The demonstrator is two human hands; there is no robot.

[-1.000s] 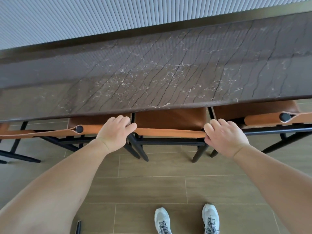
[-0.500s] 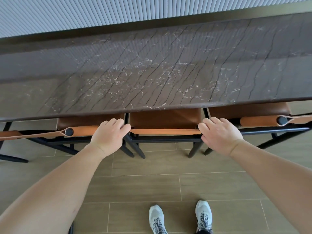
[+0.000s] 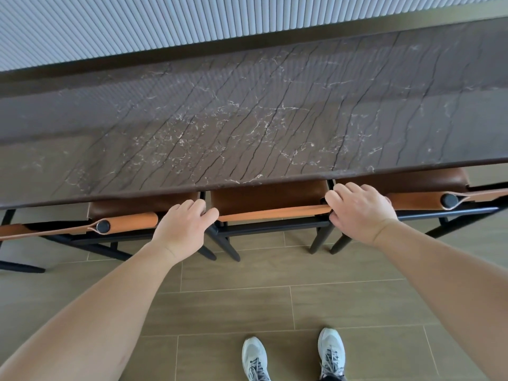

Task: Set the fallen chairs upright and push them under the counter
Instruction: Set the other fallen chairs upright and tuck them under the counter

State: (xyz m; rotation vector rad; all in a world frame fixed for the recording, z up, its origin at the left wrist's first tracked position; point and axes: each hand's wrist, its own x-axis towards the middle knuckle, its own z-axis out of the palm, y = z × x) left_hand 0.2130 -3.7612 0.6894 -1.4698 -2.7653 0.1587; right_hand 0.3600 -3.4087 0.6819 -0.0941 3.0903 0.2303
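Three upright chairs with brown leather seats and black frames stand side by side at the dark marble counter [image 3: 247, 127]. The middle chair [image 3: 269, 198] has its seat partly under the counter's front edge. My left hand [image 3: 182, 229] grips the left end of its tan backrest strap [image 3: 275, 213], fingers curled over the top. My right hand [image 3: 360, 207] grips the right end the same way. The left chair [image 3: 129, 213] and the right chair [image 3: 417, 185] are also tucked partly under the edge.
A ribbed grey wall panel [image 3: 192, 20] runs behind the counter. The floor [image 3: 275, 298] is wood-look tile, with my two grey sneakers [image 3: 294, 356] near the bottom. Black chair legs [image 3: 225, 246] splay out toward me below the seats.
The middle chair has slid a little further under the counter edge, with both hands still on its backrest. My view has shifted slightly.
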